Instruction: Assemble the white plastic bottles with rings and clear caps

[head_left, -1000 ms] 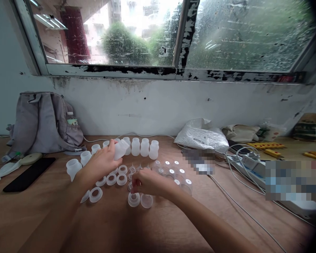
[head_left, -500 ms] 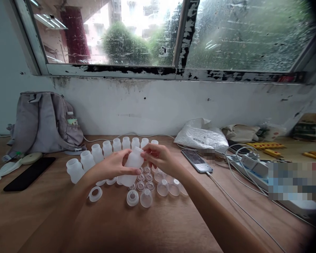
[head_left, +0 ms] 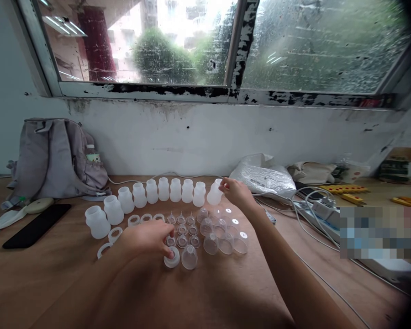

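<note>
A frosted white plastic bottle (head_left: 214, 193) stands at the right end of a curved row of several similar bottles (head_left: 175, 191). My right hand (head_left: 239, 194) pinches it at the neck. Low over the table, my left hand (head_left: 146, 240) has its thumb and fingers apart, the thumb tip at a collar with a teat (head_left: 171, 260). Beside that collar stands a clear dome cap (head_left: 189, 258). Behind lie several clear teats (head_left: 181, 230) in rows, with clear dome caps (head_left: 225, 244) to their right. White rings (head_left: 115, 234) lie left of the teats, partly hidden by my left hand.
At the back left are a grey backpack (head_left: 56, 157) and a black phone (head_left: 37, 226). A silver bubble bag (head_left: 263, 178) lies back right. Power strips and white cables (head_left: 320, 278) run along the right side. My right arm mostly covers another phone (head_left: 270, 216).
My right hand has moved right and set the bottle upright at the row's right end. My left hand has let go of the bottle and come down to the collar.
</note>
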Available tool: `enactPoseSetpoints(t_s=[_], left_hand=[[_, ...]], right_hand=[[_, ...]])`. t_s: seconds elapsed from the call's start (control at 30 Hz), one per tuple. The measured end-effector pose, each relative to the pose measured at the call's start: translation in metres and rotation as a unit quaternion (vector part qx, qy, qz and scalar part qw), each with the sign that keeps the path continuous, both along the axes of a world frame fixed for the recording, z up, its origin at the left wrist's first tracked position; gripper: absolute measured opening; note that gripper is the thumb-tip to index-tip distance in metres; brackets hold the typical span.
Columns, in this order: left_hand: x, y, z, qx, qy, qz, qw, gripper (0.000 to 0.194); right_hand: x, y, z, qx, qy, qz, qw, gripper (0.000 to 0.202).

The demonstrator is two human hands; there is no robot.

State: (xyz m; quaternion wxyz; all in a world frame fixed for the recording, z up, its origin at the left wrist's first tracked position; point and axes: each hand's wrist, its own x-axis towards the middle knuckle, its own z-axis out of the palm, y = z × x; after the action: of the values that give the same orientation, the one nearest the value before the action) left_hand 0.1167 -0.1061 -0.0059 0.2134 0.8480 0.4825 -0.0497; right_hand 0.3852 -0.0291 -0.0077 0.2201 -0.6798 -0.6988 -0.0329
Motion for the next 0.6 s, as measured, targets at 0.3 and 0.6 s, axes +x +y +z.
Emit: enactPoseSetpoints(t_s=[0.3,0.6], left_hand=[[0.012,0.001,-0.011,0.007,0.081,-0.009,0.997,0.032],[0.016,0.001,-0.021,0.028,0.083,-0.038,0.995,0.031]], right_hand=[[-0.006,0.014,-0.025,-0.072,-0.036,0.007,0.997,0.019],[-0.003,0.013,-0.023,-0.061,-0.034,0.004,0.998,0.029]])
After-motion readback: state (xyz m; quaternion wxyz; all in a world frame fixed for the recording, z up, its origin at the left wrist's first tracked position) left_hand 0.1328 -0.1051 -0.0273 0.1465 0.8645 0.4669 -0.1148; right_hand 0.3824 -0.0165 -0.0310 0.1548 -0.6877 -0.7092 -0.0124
